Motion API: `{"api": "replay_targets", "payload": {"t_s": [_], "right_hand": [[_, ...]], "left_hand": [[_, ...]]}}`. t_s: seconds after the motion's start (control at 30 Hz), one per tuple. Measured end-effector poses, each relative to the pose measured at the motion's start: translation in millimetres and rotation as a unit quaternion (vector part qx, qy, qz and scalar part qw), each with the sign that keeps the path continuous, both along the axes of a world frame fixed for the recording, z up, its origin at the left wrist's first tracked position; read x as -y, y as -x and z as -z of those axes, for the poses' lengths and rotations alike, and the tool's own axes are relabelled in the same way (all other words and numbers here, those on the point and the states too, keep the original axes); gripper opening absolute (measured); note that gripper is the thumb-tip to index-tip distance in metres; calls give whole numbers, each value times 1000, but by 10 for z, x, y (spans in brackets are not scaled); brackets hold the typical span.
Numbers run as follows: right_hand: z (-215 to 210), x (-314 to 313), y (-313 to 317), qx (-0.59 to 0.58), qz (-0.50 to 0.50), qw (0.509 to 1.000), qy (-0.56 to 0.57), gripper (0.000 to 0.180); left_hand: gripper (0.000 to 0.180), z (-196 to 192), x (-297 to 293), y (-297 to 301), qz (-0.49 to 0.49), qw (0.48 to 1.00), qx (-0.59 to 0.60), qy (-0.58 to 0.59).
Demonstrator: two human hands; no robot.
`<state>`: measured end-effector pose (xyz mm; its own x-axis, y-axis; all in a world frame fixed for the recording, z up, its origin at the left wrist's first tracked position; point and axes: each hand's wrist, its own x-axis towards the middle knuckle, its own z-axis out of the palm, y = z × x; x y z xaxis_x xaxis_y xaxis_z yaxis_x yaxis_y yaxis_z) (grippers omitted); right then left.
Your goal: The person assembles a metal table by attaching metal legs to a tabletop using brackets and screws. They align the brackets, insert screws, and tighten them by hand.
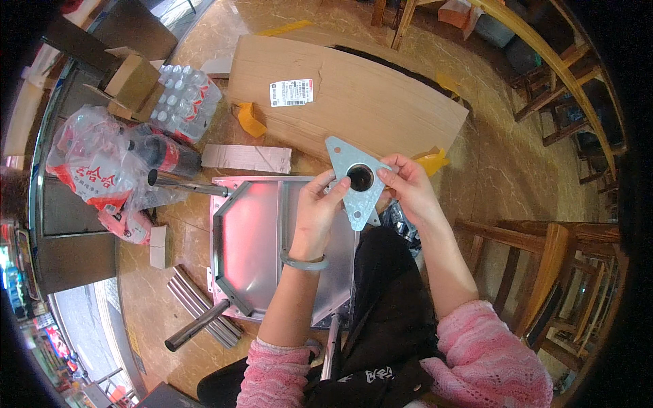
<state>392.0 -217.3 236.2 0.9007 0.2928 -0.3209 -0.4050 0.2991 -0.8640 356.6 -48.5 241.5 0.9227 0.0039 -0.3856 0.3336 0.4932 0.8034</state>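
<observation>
A long cardboard box (354, 95) lies flat on the tiled floor (496, 163) at the top of the view, a white label stuck on its face. Below it sits a square metal frame (265, 238) with a shiny sheet panel and dark tube legs (194, 326) poking out at the corners — one toward the upper left, one toward the lower left. To the left lie a clear plastic bag (95, 160) with red print and a shrink-wrapped pack of water bottles (183, 102). A wooden chair (544, 272) stands at the right. Held up over the frame's top right corner is a triangular metal plate (355, 180) with a round hole in its middle — the left hand (316, 207) grips its lower left edge, the right hand (408, 183) pinches its right edge. A pale green bangle (304, 261) circles the left wrist.
</observation>
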Motion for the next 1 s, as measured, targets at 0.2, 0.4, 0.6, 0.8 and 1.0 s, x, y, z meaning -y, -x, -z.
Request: {"api": "replay_targets", "payload": {"t_s": [0.2, 0.4, 0.6, 0.8, 1.0], "right_hand": [[-39, -19, -17, 14, -7, 999, 34, 11], [-27, -3, 24, -3, -5, 1000, 15, 11], [-9, -38, -28, -13, -5, 999, 40, 11], [25, -192, -22, -3, 56, 997, 51, 12], [80, -323, 35, 25, 112, 992, 46, 13]], "left_hand": [[25, -42, 20, 59, -36, 999, 17, 26], [26, -24, 50, 105, -54, 998, 3, 27], [20, 54, 30, 89, -50, 999, 11, 18], [14, 58, 67, -30, -77, 997, -5, -22], [18, 54, 141, -70, -140, 989, 22, -44]]}}
